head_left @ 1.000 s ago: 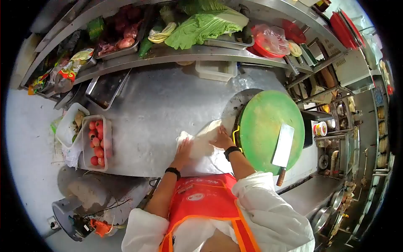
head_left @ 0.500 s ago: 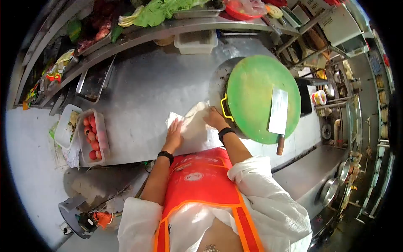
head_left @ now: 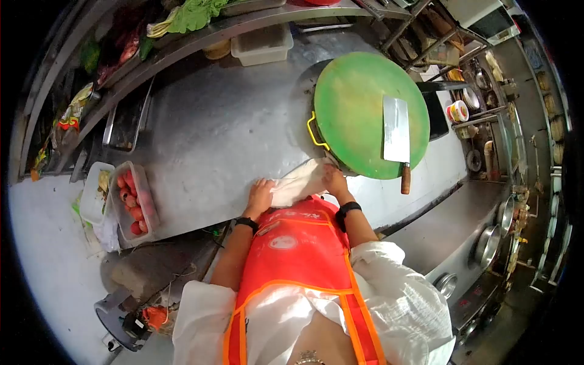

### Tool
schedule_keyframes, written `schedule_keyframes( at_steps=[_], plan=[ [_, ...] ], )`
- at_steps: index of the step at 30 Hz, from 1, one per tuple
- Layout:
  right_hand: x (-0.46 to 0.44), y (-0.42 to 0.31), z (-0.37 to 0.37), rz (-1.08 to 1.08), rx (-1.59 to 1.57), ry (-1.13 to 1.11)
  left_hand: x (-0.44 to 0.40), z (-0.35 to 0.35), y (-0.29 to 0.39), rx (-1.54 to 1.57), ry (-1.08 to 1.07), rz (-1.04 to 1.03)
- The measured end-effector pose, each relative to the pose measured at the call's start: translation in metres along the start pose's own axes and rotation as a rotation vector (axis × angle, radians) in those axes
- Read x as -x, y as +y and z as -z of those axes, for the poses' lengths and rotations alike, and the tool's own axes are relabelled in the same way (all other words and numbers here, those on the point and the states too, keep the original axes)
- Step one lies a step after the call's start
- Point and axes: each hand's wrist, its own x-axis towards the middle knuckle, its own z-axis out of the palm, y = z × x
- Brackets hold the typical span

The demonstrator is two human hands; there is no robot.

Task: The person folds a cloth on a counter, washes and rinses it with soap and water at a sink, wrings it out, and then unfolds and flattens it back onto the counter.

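A pale cloth (head_left: 299, 184) lies bunched at the front edge of the steel table, close against my red apron. My left hand (head_left: 261, 196) has its fingers curled over the cloth's left end. At the other end, my right hand (head_left: 334, 180) grips the cloth with bent fingers. Just beyond my right hand is a round green chopping board (head_left: 359, 115) with a yellow handle (head_left: 314, 131) on its side. A cleaver (head_left: 396, 131) rests flat on the board, its wooden grip sticking out past the rim.
Left on the steel table (head_left: 201, 140) stands a clear tub (head_left: 151, 210) of tomatoes, beside a white container (head_left: 94, 201). A translucent plastic bin (head_left: 263, 45) sits at the back under a shelf (head_left: 201, 41) holding leafy greens (head_left: 193, 15). Metal pots (head_left: 487, 246) stand at the right.
Both hands and the cloth have come nearer my body, to the table's front edge. My left hand's fingers, stretched flat before, are now curled on the cloth. The view has shifted slightly.
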Motion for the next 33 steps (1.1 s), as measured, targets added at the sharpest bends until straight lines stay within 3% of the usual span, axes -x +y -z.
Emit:
schedule_keyframes(
  at_steps=[4,7,9,13,14,15,18,23,27,29,31,33],
  plan=[
    [-0.016,-0.008,-0.026,0.166,0.033,-0.052,0.021,0.011,-0.015,0.117,-0.034,0.147],
    [-0.018,-0.045,-0.040,0.303,0.109,-0.268,0.052,0.018,-0.036,0.052,0.149,0.263],
    [-0.032,-0.045,-0.085,0.604,0.192,-0.333,0.074,0.025,-0.048,0.030,0.257,0.329],
    [-0.026,-0.085,-0.111,0.597,0.120,-0.437,0.113,0.019,-0.080,0.054,0.318,0.427],
    [-0.025,-0.095,-0.109,0.634,0.104,-0.443,0.116,0.019,-0.083,0.165,0.345,0.538],
    [-0.022,-0.101,-0.109,0.633,0.102,-0.447,0.120,0.017,-0.086,0.279,0.365,0.649],
    [-0.004,-0.102,-0.104,0.511,0.024,-0.403,0.122,0.007,-0.103,0.179,0.391,0.541],
    [0.007,-0.087,-0.068,0.256,-0.079,-0.337,0.102,0.007,-0.102,0.230,0.340,0.640],
    [0.006,-0.069,-0.051,0.117,-0.053,-0.285,0.073,0.021,-0.058,0.363,0.249,0.586],
    [0.005,-0.056,-0.032,0.058,-0.050,-0.208,0.058,0.005,-0.054,0.161,0.180,0.579],
    [-0.001,-0.023,-0.031,0.105,-0.123,-0.128,0.048,-0.015,-0.055,0.206,0.152,0.556],
    [0.000,-0.009,-0.002,0.040,-0.157,-0.131,0.036,-0.029,-0.035,0.120,0.152,0.399]
  ],
)
